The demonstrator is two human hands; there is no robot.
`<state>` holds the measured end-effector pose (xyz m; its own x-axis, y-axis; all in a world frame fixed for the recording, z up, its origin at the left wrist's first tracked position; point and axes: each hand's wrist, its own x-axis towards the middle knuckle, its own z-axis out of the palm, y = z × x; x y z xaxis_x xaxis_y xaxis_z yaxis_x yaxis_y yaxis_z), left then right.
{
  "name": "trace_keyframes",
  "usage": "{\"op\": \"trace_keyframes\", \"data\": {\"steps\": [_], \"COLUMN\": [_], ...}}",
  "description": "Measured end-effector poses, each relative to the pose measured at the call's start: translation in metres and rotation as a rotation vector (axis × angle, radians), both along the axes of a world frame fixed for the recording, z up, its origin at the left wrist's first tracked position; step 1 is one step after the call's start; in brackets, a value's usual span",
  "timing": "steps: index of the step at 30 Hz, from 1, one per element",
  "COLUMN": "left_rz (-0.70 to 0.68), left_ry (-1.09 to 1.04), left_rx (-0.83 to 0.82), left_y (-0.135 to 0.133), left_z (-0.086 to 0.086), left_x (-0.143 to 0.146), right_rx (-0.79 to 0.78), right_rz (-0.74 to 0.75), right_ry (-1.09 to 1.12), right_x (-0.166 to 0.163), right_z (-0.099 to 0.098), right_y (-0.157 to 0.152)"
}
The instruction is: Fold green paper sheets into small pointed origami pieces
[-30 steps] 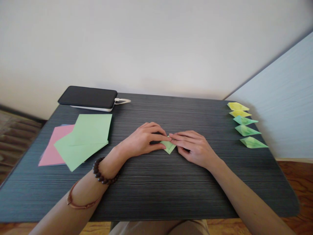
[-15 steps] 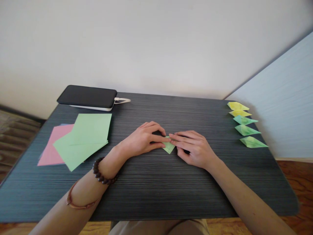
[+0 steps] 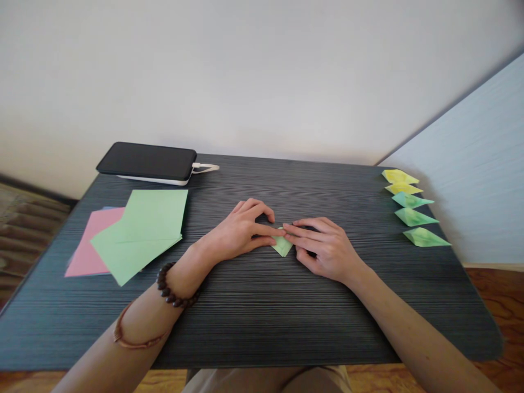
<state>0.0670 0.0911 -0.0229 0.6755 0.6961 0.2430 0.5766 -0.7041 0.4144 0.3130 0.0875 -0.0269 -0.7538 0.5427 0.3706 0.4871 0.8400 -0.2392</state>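
Observation:
A small, partly folded light green paper (image 3: 283,247) lies on the dark striped table (image 3: 262,316), near its middle. My left hand (image 3: 237,232) rests on the paper's left side, fingers curled and pressing it down. From the other side my right hand (image 3: 323,245) meets it, fingertips pinched on the paper's right edge. Most of the paper is hidden under the fingers; only its lower point shows.
Loose green sheets (image 3: 141,232) lie over a pink sheet (image 3: 92,243) at the left. A black phone on a white power bank (image 3: 147,162) with a cable sits at the back left. Several folded yellow and green paper pieces (image 3: 411,210) line the right edge beside a pale wall.
My left hand's upper fingers have lifted and spread slightly away from the paper. The right hand and the paper have barely shifted.

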Motion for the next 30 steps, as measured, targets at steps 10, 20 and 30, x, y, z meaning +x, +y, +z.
{"op": "trace_keyframes", "data": {"steps": [10, 20, 30], "left_rz": [0.033, 0.089, 0.125], "left_ry": [0.012, -0.009, -0.04], "left_rx": [-0.014, -0.07, -0.12], "left_y": [-0.0019, -0.0038, -0.0048], "left_z": [0.0011, 0.0016, 0.004], "left_x": [0.0024, 0.006, 0.0092], "right_rx": [-0.067, -0.183, -0.224], "right_rz": [0.011, -0.155, -0.249], "right_ry": [0.094, 0.142, 0.062], "right_x": [-0.0009, -0.005, -0.0057], "right_z": [-0.0017, -0.0009, -0.0023], "right_y": [0.0009, 0.0006, 0.0037]}}
